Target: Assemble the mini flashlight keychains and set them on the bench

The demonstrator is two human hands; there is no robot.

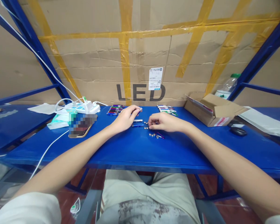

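Note:
My left hand (126, 117) rests on the blue table (135, 149) with its fingertips closed on a small silver part (140, 109). My right hand (165, 122) lies palm down beside it, its fingers pinching among small round button cells (146, 125). Two slim pen-like tubes (137, 123) lie between the hands. A short row of button cells (154, 135) and a thin purple piece (160, 135) sit just in front of my right hand. Two piles of coloured tubes lie further back, one pile on the left (115, 109) and the other pile to the right (166, 109).
An open cardboard box (212, 112) stands at the right, with a water bottle (227, 87) behind it and a black mouse (238, 131) nearby. At the left are a phone (80, 126), a power strip (84, 107) with white cables, and a tissue pack (58, 121). Cardboard covers the back wall.

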